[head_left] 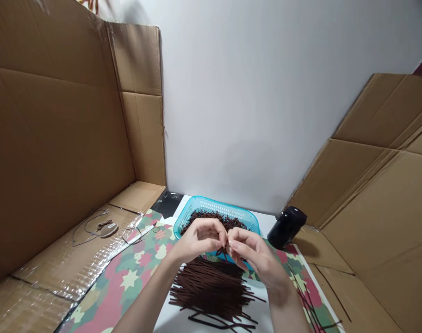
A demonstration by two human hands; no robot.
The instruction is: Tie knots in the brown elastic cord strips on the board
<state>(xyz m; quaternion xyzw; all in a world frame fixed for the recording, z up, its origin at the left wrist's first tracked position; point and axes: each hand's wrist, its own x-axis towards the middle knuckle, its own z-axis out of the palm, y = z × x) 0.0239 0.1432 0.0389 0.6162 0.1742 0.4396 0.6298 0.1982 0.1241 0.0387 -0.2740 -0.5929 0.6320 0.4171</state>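
Currently, a small bundle of dark brown chenille stems [222, 252] is hanging downward, its fuzzy wire lengths pointing toward the lower part of the view. The left hand [200, 238] and right hand [252, 254] are coming together, pinching it between their fingertips, with both forearms angling inward. A loose pile of stems [207, 289] is lying below on a white sheet [165, 314], its long axis running mostly left to right. A perforated blue plastic basket [193, 217] is holding more stems just beyond the hands, and a camouflage-patterned mat [127, 277] is lying to the left.
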